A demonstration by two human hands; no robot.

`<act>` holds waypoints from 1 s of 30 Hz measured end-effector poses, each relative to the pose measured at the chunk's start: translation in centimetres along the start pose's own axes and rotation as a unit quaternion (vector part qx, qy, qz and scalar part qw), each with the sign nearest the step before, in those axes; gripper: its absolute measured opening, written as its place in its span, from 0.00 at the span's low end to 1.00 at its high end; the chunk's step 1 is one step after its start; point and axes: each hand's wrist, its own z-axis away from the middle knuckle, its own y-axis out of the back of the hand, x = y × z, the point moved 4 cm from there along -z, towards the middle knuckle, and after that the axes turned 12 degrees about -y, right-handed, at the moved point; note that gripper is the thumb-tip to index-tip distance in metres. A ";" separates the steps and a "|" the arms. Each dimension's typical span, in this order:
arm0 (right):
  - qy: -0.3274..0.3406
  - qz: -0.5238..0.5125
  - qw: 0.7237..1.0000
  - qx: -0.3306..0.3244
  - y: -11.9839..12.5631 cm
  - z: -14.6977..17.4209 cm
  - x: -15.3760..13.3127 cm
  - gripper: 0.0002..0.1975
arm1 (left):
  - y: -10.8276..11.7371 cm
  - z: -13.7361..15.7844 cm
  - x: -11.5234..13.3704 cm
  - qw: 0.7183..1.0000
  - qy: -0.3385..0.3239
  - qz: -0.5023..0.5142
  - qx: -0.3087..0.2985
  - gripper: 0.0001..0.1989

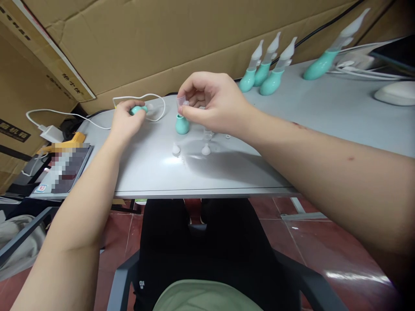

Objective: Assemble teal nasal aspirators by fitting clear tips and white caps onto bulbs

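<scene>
My left hand (127,119) is closed around a teal rubber bulb (139,109) at the left of the grey table; a whitish tip or part shows just beyond it. With thumb and fingers, my right hand (218,103) pinches a clear plastic tube (180,102). The tube is right above the open neck of a second teal bulb (182,126), which stands upright; I cannot tell whether they touch. Nearer to me lie a soft white nozzle tip (176,150) and another white nozzle tip (205,150). A clear connector (208,134) sits partly beneath my right hand.
Several assembled teal nasal aspirators (271,83) stand at the back right, with another aspirator (320,65) farther right. A white mouse (395,93) lies at the right edge. At left are a white cable (69,113), a charger (52,134) and a tablet-like device (73,168). Cardboard (145,43) walls the back.
</scene>
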 end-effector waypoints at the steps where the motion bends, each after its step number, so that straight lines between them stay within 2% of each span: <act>1: 0.000 0.000 1.000 0.000 0.0 0.0 0.0 0.13 | 0.3 0.1 -0.1 0.999 0.026 0.030 0.009 0.29; 4: -0.009 0.006 1.000 0.003 0.1 0.0 0.2 0.13 | 0.8 0.6 0.2 0.992 0.063 0.106 0.028 0.21; 6: -0.013 0.009 1.000 0.005 0.2 0.0 0.2 0.14 | 0.6 1.0 0.4 0.986 0.066 0.155 0.014 0.21; 9: -0.004 0.012 1.000 0.008 0.2 -0.1 0.1 0.15 | 0.4 1.4 0.7 0.979 0.063 0.193 -0.016 0.29; 12: 0.009 0.006 1.000 0.004 0.1 -0.2 -0.1 0.16 | 0.7 1.5 1.1 0.992 0.038 0.116 -0.032 0.43; 14: 0.009 0.005 1.000 0.001 0.0 -0.3 0.0 0.19 | 0.9 1.5 1.2 0.998 0.023 0.044 -0.047 0.47; 17: 0.004 0.012 1.000 0.008 0.1 -0.3 0.0 0.19 | 1.1 1.5 1.1 0.996 0.000 -0.038 -0.081 0.41; 21: -0.002 0.019 1.000 0.014 0.1 -0.4 0.1 0.20 | 0.8 1.6 0.9 0.981 -0.051 -0.131 -0.133 0.25; 23: -0.003 0.023 1.000 0.015 0.0 -0.6 0.3 0.21 | 0.7 1.7 1.2 0.977 -0.062 -0.152 -0.132 0.20; 26: 0.006 0.035 0.999 0.005 0.0 -0.9 0.6 0.22 | 1.0 1.8 1.9 0.990 -0.050 -0.104 -0.081 0.18; 30: 0.012 0.049 0.999 0.006 0.4 -0.6 0.7 0.17 | 0.7 1.4 2.0 0.998 -0.035 0.044 -0.026 0.17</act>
